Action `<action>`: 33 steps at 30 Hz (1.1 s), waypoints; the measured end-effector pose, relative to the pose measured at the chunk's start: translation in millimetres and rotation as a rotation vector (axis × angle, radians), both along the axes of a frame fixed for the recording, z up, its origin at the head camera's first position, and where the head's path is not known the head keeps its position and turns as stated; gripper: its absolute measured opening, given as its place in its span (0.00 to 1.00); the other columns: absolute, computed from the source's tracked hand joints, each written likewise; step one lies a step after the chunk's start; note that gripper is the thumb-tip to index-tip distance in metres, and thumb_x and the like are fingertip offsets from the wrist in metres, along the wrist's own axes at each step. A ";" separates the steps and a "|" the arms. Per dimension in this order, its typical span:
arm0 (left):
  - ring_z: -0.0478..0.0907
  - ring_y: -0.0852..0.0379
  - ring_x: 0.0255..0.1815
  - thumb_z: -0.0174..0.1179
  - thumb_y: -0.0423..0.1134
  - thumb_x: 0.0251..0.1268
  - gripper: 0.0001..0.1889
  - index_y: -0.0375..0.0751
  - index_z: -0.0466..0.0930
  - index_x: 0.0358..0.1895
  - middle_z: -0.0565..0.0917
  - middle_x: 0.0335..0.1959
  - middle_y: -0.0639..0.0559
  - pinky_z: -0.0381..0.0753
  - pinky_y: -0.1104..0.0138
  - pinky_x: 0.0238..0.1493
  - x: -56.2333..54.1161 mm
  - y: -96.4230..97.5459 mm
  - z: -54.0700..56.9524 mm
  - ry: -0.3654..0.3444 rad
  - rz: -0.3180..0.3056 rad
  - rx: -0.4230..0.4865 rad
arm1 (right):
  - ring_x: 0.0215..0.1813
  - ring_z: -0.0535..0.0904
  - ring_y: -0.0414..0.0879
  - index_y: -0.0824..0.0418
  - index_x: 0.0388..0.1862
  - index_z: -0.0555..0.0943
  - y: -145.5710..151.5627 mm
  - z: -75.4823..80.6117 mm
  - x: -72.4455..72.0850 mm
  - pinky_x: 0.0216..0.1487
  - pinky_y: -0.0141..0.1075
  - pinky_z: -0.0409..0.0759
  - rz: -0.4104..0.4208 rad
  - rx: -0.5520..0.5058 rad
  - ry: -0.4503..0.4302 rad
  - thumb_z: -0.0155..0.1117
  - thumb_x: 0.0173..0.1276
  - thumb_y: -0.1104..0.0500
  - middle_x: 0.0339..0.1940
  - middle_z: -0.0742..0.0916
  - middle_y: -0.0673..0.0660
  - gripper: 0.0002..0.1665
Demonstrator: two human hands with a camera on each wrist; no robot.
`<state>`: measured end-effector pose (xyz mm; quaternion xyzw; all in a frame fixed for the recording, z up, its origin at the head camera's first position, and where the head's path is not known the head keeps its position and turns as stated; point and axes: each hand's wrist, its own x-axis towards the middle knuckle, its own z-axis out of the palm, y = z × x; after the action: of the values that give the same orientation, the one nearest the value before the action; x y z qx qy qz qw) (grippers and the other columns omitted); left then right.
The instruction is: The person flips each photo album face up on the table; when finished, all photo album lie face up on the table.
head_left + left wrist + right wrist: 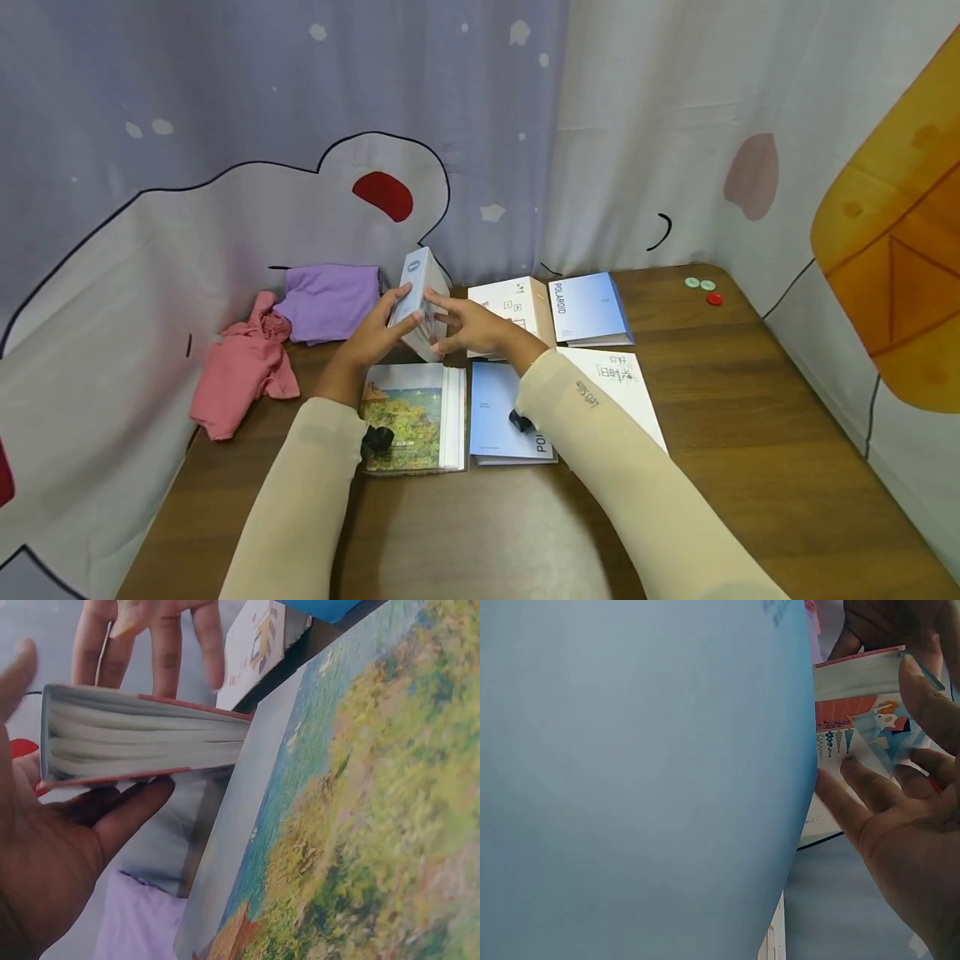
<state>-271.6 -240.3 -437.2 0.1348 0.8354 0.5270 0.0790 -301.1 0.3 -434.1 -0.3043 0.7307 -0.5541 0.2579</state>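
A thick small photo album (424, 292) with a pale blue spine and an illustrated red-and-white cover (855, 724) stands tilted upright above the table. My left hand (378, 329) holds it from the left, with fingers along one cover in the left wrist view. On the other side is my right hand (476, 325), its fingers spread and fairly straight against the illustrated cover. Just below the hands lies an album with a painted landscape cover (405, 417). A blue Polaroid album (502, 408) lies under my right forearm.
Behind the right arm are a white illustrated album (502, 304), another blue Polaroid album (591, 304) and a white album (626, 383). Folded purple cloth (330, 304) and pink cloth (243, 371) lie at left. Several green and red discs (707, 287) sit at the far right corner.
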 end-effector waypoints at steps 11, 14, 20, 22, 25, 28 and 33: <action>0.64 0.29 0.82 0.58 0.47 0.81 0.46 0.43 0.42 0.92 0.56 0.88 0.30 0.67 0.35 0.81 -2.6 1.7 -5.7 0.006 0.162 -0.067 | 0.93 0.54 0.54 0.43 0.94 0.51 -6.6 -4.6 0.6 0.85 0.52 0.71 -0.005 0.193 0.124 0.75 0.74 0.67 0.95 0.52 0.53 0.61; 0.58 0.31 0.87 0.54 0.45 0.85 0.45 0.43 0.36 0.92 0.52 0.90 0.31 0.59 0.37 0.86 -3.3 1.4 -10.1 -0.031 0.139 -0.019 | 0.92 0.57 0.57 0.42 0.93 0.53 -6.6 -4.8 -0.3 0.85 0.54 0.70 -0.044 0.264 0.175 0.76 0.74 0.64 0.94 0.58 0.54 0.60; 0.64 0.30 0.84 0.52 0.42 0.87 0.44 0.43 0.34 0.92 0.57 0.88 0.30 0.65 0.38 0.84 -2.3 -6.5 -17.3 -0.084 0.136 -0.003 | 0.89 0.63 0.56 0.46 0.93 0.55 -8.0 -5.0 -0.3 0.84 0.51 0.71 -0.042 0.296 0.169 0.76 0.73 0.64 0.93 0.61 0.55 0.58; 0.68 0.31 0.82 0.53 0.42 0.87 0.44 0.43 0.36 0.92 0.60 0.87 0.30 0.67 0.38 0.83 -2.7 -9.0 -17.2 -0.079 0.148 -0.023 | 0.90 0.61 0.56 0.47 0.92 0.56 -8.6 -5.8 -1.6 0.86 0.52 0.67 -0.035 0.317 0.187 0.77 0.72 0.64 0.93 0.61 0.55 0.57; 0.69 0.31 0.81 0.55 0.42 0.86 0.44 0.40 0.39 0.92 0.61 0.87 0.30 0.68 0.39 0.83 -3.4 -10.5 -15.5 -0.051 0.151 -0.066 | 0.93 0.54 0.56 0.48 0.92 0.58 -8.7 -6.6 -3.6 0.90 0.54 0.61 -0.029 0.345 0.206 0.77 0.73 0.63 0.93 0.61 0.55 0.56; 0.65 0.30 0.84 0.57 0.44 0.86 0.44 0.37 0.41 0.91 0.61 0.87 0.29 0.67 0.37 0.83 -3.3 -13.1 -16.0 -0.028 0.140 -0.106 | 0.93 0.54 0.56 0.48 0.92 0.59 -9.3 -6.7 -4.2 0.90 0.55 0.60 -0.020 0.354 0.192 0.77 0.73 0.62 0.93 0.61 0.56 0.55; 0.55 0.29 0.89 0.59 0.44 0.85 0.44 0.38 0.42 0.91 0.56 0.90 0.31 0.62 0.33 0.84 -2.4 -19.7 -19.8 -0.021 0.138 -0.184 | 0.93 0.54 0.58 0.50 0.92 0.59 -10.0 -6.3 -3.4 0.90 0.56 0.60 0.007 0.377 0.155 0.77 0.73 0.60 0.93 0.61 0.58 0.55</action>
<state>-274.0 -260.1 -457.0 0.0639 0.8866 0.4536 0.0633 -304.6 -9.7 -440.5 -0.2952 0.8381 -0.3813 0.2552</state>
